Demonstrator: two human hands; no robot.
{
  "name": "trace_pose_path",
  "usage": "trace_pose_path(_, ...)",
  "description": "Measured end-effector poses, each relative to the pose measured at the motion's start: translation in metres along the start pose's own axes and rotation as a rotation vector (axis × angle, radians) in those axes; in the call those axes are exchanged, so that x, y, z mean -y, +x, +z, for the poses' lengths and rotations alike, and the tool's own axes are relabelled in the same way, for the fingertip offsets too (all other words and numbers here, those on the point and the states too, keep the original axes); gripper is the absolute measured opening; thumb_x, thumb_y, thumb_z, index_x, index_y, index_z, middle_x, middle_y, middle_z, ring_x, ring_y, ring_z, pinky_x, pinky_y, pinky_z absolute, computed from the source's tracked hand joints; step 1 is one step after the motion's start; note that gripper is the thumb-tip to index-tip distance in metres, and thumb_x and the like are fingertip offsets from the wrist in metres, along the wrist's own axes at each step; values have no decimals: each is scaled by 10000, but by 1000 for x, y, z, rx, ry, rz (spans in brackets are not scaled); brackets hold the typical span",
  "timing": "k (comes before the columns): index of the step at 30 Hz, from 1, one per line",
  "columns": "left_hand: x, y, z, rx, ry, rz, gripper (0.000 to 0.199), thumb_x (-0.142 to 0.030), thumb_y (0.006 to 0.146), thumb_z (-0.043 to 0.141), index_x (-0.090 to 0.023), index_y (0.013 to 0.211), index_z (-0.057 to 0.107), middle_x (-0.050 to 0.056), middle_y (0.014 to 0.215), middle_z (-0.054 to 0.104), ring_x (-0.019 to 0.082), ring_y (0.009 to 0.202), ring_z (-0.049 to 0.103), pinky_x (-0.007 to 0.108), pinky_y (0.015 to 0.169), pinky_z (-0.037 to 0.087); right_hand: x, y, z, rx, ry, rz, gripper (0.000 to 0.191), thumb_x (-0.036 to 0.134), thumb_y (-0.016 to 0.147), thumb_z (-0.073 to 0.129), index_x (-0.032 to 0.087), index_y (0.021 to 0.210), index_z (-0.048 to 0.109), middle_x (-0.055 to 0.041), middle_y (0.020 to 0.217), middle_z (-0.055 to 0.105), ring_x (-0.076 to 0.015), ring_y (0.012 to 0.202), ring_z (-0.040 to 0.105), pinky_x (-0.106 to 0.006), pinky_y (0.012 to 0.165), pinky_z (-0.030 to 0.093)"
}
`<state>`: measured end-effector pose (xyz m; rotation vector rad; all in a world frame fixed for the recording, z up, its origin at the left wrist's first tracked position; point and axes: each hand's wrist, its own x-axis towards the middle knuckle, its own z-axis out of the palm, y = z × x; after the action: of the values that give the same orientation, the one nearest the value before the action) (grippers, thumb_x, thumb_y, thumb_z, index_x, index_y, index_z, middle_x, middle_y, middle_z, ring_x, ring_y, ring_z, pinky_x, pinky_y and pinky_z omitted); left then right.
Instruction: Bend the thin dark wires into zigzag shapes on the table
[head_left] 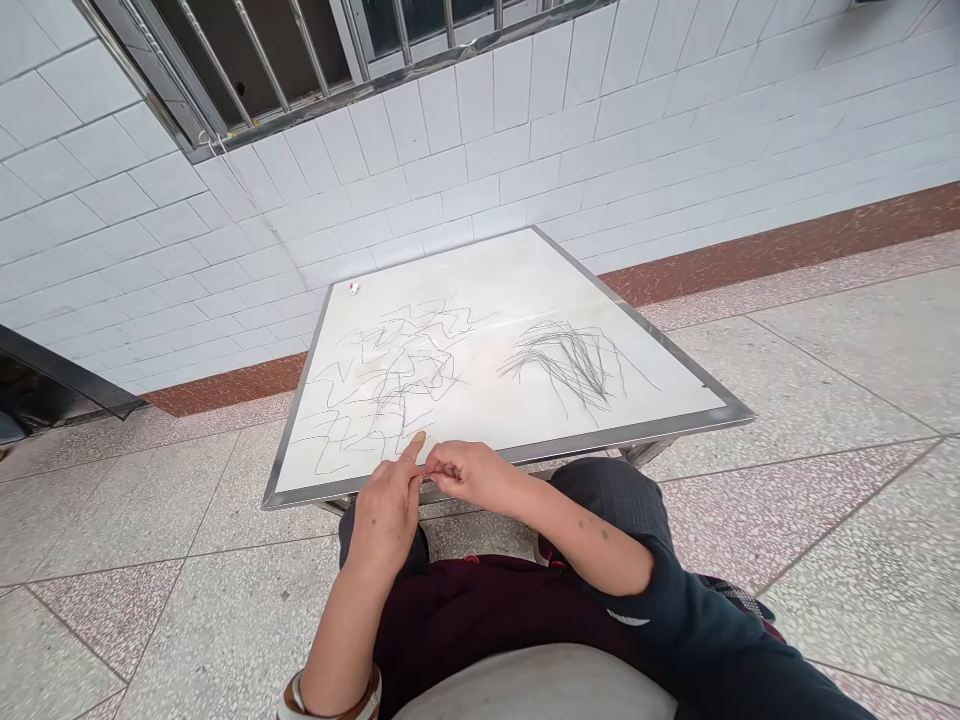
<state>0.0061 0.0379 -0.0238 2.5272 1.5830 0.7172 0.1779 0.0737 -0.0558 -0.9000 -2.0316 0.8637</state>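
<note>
At the near edge of a white-topped table [480, 400], my left hand [386, 505] and my right hand [469, 472] meet. The left index finger points forward, while the thumb and other fingers close near the right fingertips. My right hand is curled in a pinch. Whatever lies between the fingers is too thin or hidden to make out. Just beyond the left hand, crinkled thin dark strands [405, 375] lie scattered over the tabletop. A looser bundle of straighter, curved dark strands [566, 355] rests to the right. They look like fine wire or thread.
A small white and red object [354, 288] sits at the table's far left corner. Grey metal trim [660, 430] borders the tabletop. Behind stands a white tiled wall [480, 150] with a barred window [322, 50]. My knees [615, 500] are under the near edge.
</note>
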Motion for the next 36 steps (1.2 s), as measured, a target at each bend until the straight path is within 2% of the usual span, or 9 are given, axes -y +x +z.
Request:
trace_pose_path(4,-2,2,3,-12,33,-34,507,-154,898,432,-262,1386,352,10,851,662,165,761,591,292,697,469,-2,1,10,-80,-19,41,173,58,716,517,185,810,589,17,727,571,-95,622,505,-201,592,392)
trace_pose_path(8,-4,2,7,-23,25,-124,476,-158,889,448,-261,1352,409,7,883,689,169,766,614,298,693,469,-3,2,16,-158,-17,116,145,74,696,530,189,764,587,26,691,558,-90,595,488,-200,578,382)
trace_pose_path(13,-8,4,9,-15,-138,-253,466,-175,876,456,-281,1330,442,-2,967,719,187,844,657,320,719,490,-6,2,20,-206,64,237,109,121,707,533,198,758,590,23,689,593,-97,587,503,-203,552,383)
trace_pose_path(19,-7,6,15,-24,-409,-423,439,-224,830,524,-296,1263,532,10,991,728,195,841,675,350,780,500,-12,3,25,-286,238,332,64,161,713,527,197,724,578,37,602,554,-91,520,467,-201,499,368)
trace_pose_path(22,1,8,14,10,-584,-443,470,-245,804,559,-269,1273,525,24,965,731,184,824,668,338,776,506,-17,4,24,-230,356,341,42,204,729,546,195,752,579,50,578,525,-78,475,433,-190,453,364)
trace_pose_path(26,8,11,4,94,-768,-489,564,-283,752,625,-196,1296,499,62,921,725,160,727,632,281,638,517,-18,4,19,-149,489,365,92,273,750,575,191,790,584,49,594,524,-72,472,426,-179,415,384)
trace_pose_path(32,0,12,-8,78,-869,-507,587,-333,738,646,-154,1279,507,91,936,718,155,735,618,269,643,500,-19,4,12,-81,717,352,250,387,746,622,171,872,607,-13,785,633,-90,592,507,-184,450,402)
trace_pose_path(36,0,10,-8,65,-878,-525,586,-341,738,642,-149,1275,510,86,912,718,158,737,613,270,638,497,-22,3,11,-39,762,336,271,393,734,647,165,877,614,-16,791,642,-88,616,500,-191,499,383)
